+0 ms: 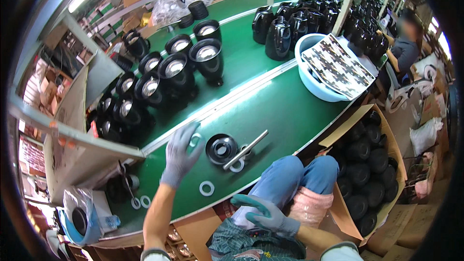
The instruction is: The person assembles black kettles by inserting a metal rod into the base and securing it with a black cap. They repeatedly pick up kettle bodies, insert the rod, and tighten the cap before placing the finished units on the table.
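Observation:
My left hand (pixel 181 157), in a grey knit glove, is over the green work table with fingers stretched and thumb apart. A pale ring (pixel 195 140) shows between its thumb and fingers; whether they touch is unclear. To its right lies a round black part (pixel 222 149) with a raised centre. A metal rod (pixel 246 149) lies slanted beside that part, across pale rings. Another white ring (pixel 207 188) lies flat near the table's front edge. My right hand (pixel 265 213), in a grey glove with a green palm, hovers above my lap, fingers apart and holding nothing.
Black flasks with shiny openings (pixel 172 67) stand in a group at the far left. Glossy black jugs (pixel 278 38) crowd the back. A blue basin (pixel 309 78) holds patterned sheets. A carton (pixel 398 164) of black round parts stands at right. A co-worker (pixel 406 43) sits beyond.

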Demonstrator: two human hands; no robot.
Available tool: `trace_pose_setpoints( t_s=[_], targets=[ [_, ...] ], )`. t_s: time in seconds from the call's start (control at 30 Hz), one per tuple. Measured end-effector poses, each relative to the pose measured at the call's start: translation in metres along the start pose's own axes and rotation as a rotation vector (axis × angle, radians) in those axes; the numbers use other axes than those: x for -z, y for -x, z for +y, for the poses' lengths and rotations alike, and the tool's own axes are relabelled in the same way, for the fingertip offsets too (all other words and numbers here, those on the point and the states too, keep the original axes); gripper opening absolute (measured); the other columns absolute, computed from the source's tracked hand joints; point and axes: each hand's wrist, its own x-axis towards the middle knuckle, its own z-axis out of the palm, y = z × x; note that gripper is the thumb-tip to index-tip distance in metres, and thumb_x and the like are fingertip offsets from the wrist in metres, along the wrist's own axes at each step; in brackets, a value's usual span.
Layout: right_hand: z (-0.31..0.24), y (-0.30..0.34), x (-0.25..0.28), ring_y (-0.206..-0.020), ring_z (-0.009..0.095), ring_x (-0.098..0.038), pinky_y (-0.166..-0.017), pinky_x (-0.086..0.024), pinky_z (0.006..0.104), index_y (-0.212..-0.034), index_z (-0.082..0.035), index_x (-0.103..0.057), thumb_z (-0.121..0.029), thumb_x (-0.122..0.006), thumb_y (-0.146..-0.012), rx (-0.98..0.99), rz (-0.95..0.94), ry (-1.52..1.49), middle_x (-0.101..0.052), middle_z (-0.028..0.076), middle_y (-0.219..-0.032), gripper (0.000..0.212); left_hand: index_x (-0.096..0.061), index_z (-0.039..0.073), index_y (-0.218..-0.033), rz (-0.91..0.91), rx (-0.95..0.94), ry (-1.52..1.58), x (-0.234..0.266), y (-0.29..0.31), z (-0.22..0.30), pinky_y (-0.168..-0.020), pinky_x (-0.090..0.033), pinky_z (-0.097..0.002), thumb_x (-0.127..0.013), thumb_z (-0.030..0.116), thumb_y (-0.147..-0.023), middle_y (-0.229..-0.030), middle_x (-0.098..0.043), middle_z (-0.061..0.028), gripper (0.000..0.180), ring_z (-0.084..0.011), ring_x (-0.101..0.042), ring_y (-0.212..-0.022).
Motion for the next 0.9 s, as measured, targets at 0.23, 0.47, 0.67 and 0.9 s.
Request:
trace_pose_setpoints(
  t_s=[0.23,0.47,0.67,0.9],
  targets=[
    [0.002,0.028,0.071,-0.137,0.031,-0.055,-0.119,-0.038,0.0465,-0.153,0.007,-0.04,-0.03,-0.063,-0.105,0.106,0.392,-0.15,-0.057,0.021,-0.146,0.065,-0.058,0.01,-0.135,-0.05,-0.052,-0.536,-0.093,-0.223,-0.096,-0.106,-0.047,-0.0467,-0.081,0.019,-0.076,-0.13,-0.06,-0.017,0.064,-0.0369,-0.057,-0.124],
    [-0.028,0.006,0.103,-0.141,0.028,-0.051,-0.117,-0.041,0.0387,-0.154,0.005,-0.04,-0.009,-0.069,-0.097,0.157,0.369,-0.017,-0.052,0.019,-0.152,0.066,-0.067,0.01,-0.112,-0.033,-0.143,-0.313,-0.044,-0.188,-0.046,-0.093,-0.052,-0.046,-0.08,0.014,-0.077,-0.11,-0.067,-0.0123,0.037,-0.0357,-0.064,-0.108],
    [-0.131,-0.08,0.121,-0.142,0.046,-0.043,-0.114,-0.04,0.0531,-0.152,-0.007,-0.043,-0.037,-0.088,-0.075,0.626,0.302,1.269,-0.038,0.024,-0.159,0.094,-0.07,0.008,-0.103,-0.374,-0.411,-0.046,0.081,-0.107,0.071,-0.085,-0.056,-0.0404,-0.082,0.011,-0.073,-0.103,-0.067,-0.0105,0.032,-0.0319,-0.066,-0.099],
    [-0.121,-0.048,0.053,-0.134,0.04,-0.056,-0.109,-0.048,0.0467,-0.114,-0.006,-0.06,-0.018,-0.088,-0.076,0.505,-0.222,0.883,-0.058,0.019,-0.144,0.049,-0.073,0.007,-0.112,-0.572,-0.43,0.327,0.128,0.005,0.102,-0.097,-0.055,-0.0433,-0.087,0.015,-0.071,-0.119,-0.068,-0.0128,0.044,-0.0332,-0.066,-0.112]
  ],
)
